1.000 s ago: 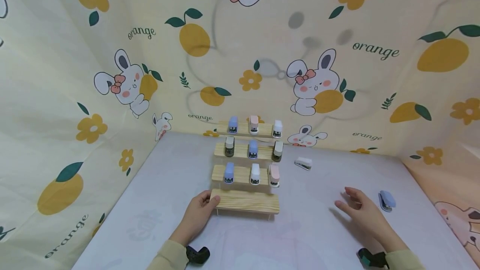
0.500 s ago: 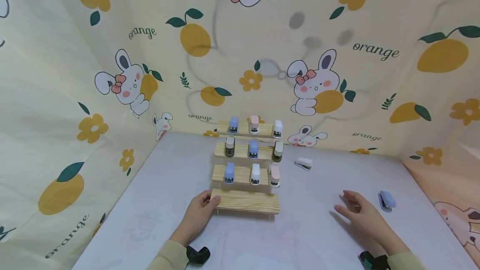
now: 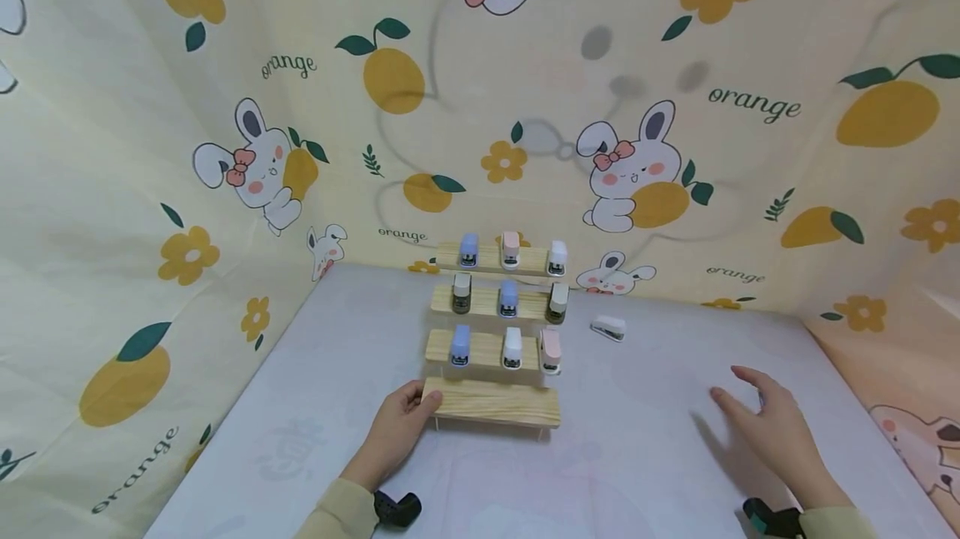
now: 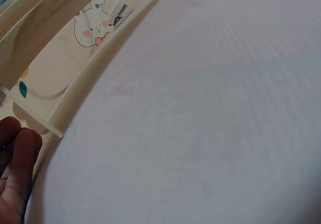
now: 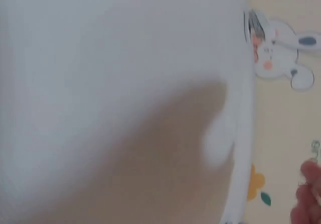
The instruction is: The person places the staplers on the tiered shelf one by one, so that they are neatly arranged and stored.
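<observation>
My left hand (image 3: 397, 429) grips the left end of the lowest wooden shelf (image 3: 498, 402) of a tiered display stand, thumb on top. Its fingers (image 4: 24, 148) show beside a thin shelf leg in the left wrist view. My right hand (image 3: 780, 431) hangs above the table at the right, thumb and fingers apart, holding nothing. Behind it, only a sliver of a blue mini stapler (image 3: 762, 397) shows. A white mini stapler (image 3: 608, 327) lies right of the stand. The upper tiers bear several mini staplers, among them a pink one (image 3: 551, 351) and a blue one (image 3: 461, 346).
A pale cloth covers the table (image 3: 637, 464). Printed fabric walls (image 3: 450, 131) with rabbits and oranges close in the back and sides. The stand's tiers step up toward the back wall.
My right hand has moved to the right, over the blue mini stapler, and now hides most of it; its thumb and fingers have spread. My left hand stays on the shelf.
</observation>
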`<move>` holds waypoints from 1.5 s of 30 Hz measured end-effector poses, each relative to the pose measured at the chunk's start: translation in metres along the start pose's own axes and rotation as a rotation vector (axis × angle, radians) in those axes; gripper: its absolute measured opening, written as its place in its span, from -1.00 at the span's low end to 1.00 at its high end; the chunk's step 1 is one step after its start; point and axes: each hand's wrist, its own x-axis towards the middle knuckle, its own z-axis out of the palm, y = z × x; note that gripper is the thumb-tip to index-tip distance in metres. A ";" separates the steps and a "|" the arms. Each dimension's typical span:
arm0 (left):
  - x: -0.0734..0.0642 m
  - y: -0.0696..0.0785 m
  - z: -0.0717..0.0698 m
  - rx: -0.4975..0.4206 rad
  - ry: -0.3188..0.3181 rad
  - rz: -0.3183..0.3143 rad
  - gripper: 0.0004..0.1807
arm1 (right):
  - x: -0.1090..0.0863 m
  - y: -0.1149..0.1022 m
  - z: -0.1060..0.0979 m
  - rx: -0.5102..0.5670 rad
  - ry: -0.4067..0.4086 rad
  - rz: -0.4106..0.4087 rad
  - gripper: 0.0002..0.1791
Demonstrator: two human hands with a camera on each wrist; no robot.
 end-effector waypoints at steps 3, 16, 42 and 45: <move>0.000 0.000 0.000 0.005 -0.002 0.000 -0.29 | 0.005 0.010 -0.005 -0.041 -0.010 0.045 -0.07; 0.002 -0.002 -0.001 -0.001 -0.007 0.000 -0.34 | 0.015 0.037 -0.012 -0.007 -0.089 0.259 0.00; -0.001 0.006 -0.004 0.000 -0.008 -0.003 -0.40 | 0.018 0.022 0.013 0.129 -0.217 0.283 0.14; 0.004 -0.004 -0.002 -0.003 -0.015 0.000 -0.33 | 0.014 0.009 0.018 0.134 -0.225 0.258 0.11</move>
